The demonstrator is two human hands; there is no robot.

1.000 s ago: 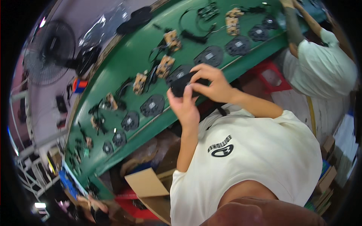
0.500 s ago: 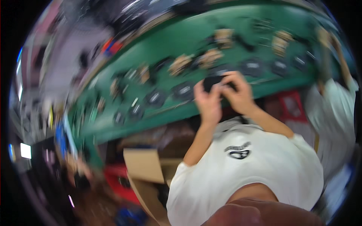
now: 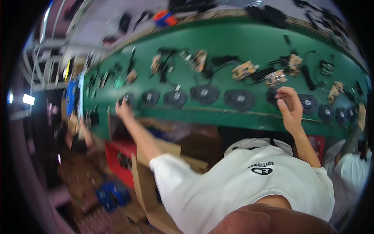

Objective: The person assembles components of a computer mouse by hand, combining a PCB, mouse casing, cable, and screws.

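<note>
My left hand [image 3: 124, 109] is stretched far out to the left, its fingers on a small black round part [image 3: 127, 97] near the front edge of the green table [image 3: 241, 43]. Blur hides whether it grips that part. To the right, my right hand [image 3: 290, 109] hovers at the table's front edge with its fingers curled around a black round part [image 3: 277, 96]. A row of similar black round parts [image 3: 238, 99] lies along the edge between the two hands.
Tan boards with black wires [image 3: 244, 70] are scattered farther back on the table. Below the edge stand a cardboard box [image 3: 150, 183] and a red crate [image 3: 122, 158]. Another person in white [image 3: 352, 175] is at the right, and a person [image 3: 78, 136] crouches at the left.
Both hands were together on one black round part over the table. They have since split: the left reached far left to the table edge, while the right stayed at the right. The view swung.
</note>
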